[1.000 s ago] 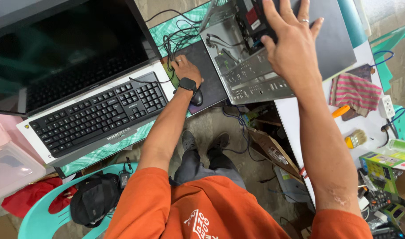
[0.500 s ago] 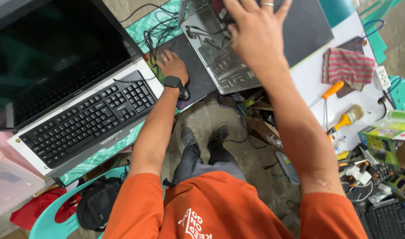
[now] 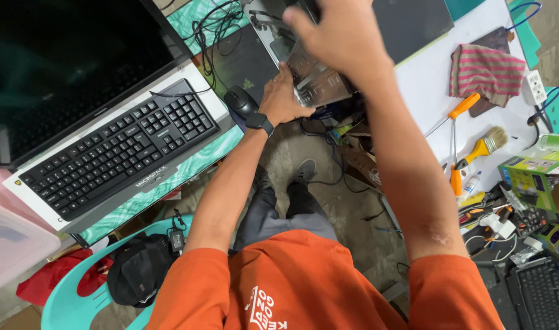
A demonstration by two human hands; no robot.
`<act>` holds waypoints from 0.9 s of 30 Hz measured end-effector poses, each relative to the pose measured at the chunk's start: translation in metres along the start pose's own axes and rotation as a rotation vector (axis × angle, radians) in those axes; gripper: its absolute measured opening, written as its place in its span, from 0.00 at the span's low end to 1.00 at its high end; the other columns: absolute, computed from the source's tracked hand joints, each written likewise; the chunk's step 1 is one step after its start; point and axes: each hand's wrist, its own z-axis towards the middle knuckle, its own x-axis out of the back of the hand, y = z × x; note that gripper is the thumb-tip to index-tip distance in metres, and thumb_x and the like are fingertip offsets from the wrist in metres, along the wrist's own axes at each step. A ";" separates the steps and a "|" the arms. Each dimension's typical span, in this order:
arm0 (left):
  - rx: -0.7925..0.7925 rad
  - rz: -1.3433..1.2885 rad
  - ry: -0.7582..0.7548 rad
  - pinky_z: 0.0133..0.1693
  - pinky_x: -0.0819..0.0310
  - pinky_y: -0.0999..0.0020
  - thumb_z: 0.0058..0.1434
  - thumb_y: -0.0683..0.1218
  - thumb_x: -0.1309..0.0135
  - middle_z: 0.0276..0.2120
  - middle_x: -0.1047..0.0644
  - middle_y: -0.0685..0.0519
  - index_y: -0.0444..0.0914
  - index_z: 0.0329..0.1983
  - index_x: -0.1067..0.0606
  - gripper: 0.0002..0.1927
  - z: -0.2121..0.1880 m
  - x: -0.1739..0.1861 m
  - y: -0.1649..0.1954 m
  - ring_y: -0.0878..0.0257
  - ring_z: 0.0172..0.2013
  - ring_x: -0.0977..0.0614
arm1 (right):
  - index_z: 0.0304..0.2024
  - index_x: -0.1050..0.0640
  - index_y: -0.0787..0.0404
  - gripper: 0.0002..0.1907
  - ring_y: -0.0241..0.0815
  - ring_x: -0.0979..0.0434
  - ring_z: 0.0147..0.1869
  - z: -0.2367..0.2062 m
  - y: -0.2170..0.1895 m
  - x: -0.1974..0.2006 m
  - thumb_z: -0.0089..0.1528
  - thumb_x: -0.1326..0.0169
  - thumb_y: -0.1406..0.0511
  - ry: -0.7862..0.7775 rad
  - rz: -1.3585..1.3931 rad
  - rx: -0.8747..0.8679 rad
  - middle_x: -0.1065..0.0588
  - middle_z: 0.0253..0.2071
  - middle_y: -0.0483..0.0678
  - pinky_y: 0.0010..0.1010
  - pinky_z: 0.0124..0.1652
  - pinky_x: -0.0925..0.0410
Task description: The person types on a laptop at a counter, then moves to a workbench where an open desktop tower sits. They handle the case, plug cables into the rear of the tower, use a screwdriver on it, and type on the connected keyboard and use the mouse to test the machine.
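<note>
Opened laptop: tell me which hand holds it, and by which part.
Both. The left hand grips the opened laptop at its near edge; the right hand lies over its top, fingers spread.

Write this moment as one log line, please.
left hand: holds laptop base edge | right hand: on top | mouse: beside left hand

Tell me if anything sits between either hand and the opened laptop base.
Nothing visible does. The left hand grips the lower edge of the laptop base, the right hand lies on top. The mouse sits beside the left hand.
</note>
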 end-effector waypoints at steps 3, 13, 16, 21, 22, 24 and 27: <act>-0.009 -0.056 0.050 0.67 0.49 0.52 0.41 0.62 0.27 0.70 0.47 0.24 0.17 0.71 0.63 0.75 -0.003 -0.004 0.000 0.37 0.70 0.40 | 0.49 0.19 0.64 0.15 0.48 0.23 0.38 -0.013 0.018 0.020 0.69 0.36 0.59 -0.001 0.303 -0.180 0.20 0.38 0.52 0.39 0.42 0.31; -0.047 -0.515 0.309 0.50 0.21 0.68 0.60 0.43 0.42 0.56 0.21 0.42 0.32 0.68 0.33 0.32 -0.035 -0.017 -0.035 0.59 0.50 0.16 | 0.47 0.23 0.73 0.08 0.43 0.23 0.41 -0.098 0.049 0.073 0.73 0.44 0.70 0.270 0.847 -0.173 0.22 0.42 0.55 0.29 0.45 0.29; -0.065 -0.634 0.532 0.43 0.22 0.73 0.65 0.38 0.46 0.46 0.17 0.49 0.33 0.56 0.24 0.16 -0.058 -0.024 -0.039 0.68 0.40 0.17 | 0.43 0.24 0.73 0.07 0.41 0.24 0.34 -0.122 0.059 0.071 0.68 0.46 0.71 0.214 1.146 -0.177 0.22 0.39 0.56 0.29 0.37 0.28; 0.023 -0.581 0.828 0.37 0.26 0.76 0.66 0.37 0.46 0.38 0.16 0.51 0.34 0.47 0.21 0.08 -0.099 -0.052 -0.038 0.71 0.35 0.17 | 0.45 0.21 0.72 0.07 0.43 0.19 0.42 -0.160 0.067 0.032 0.66 0.45 0.74 -0.251 1.202 -0.382 0.22 0.41 0.54 0.33 0.43 0.25; 0.079 -0.534 0.856 0.36 0.27 0.74 0.66 0.37 0.45 0.36 0.17 0.51 0.34 0.46 0.20 0.07 -0.107 -0.061 -0.038 0.69 0.33 0.19 | 0.47 0.21 0.71 0.09 0.40 0.18 0.42 -0.163 0.070 0.018 0.65 0.45 0.72 -0.433 1.098 -0.404 0.21 0.40 0.52 0.31 0.43 0.25; 0.194 -0.439 0.890 0.34 0.29 0.72 0.66 0.38 0.43 0.32 0.19 0.49 0.34 0.44 0.19 0.05 -0.126 -0.084 -0.039 0.65 0.29 0.23 | 0.49 0.20 0.68 0.12 0.36 0.19 0.41 -0.178 0.069 -0.016 0.65 0.43 0.68 -0.719 0.847 -0.403 0.19 0.39 0.49 0.28 0.42 0.26; 0.206 -0.536 0.914 0.35 0.26 0.74 0.65 0.39 0.46 0.36 0.16 0.52 0.36 0.45 0.20 0.08 -0.149 -0.118 -0.045 0.68 0.32 0.18 | 0.51 0.18 0.65 0.16 0.38 0.20 0.39 -0.204 0.066 -0.075 0.64 0.42 0.64 -0.935 0.550 -0.354 0.18 0.36 0.50 0.30 0.39 0.28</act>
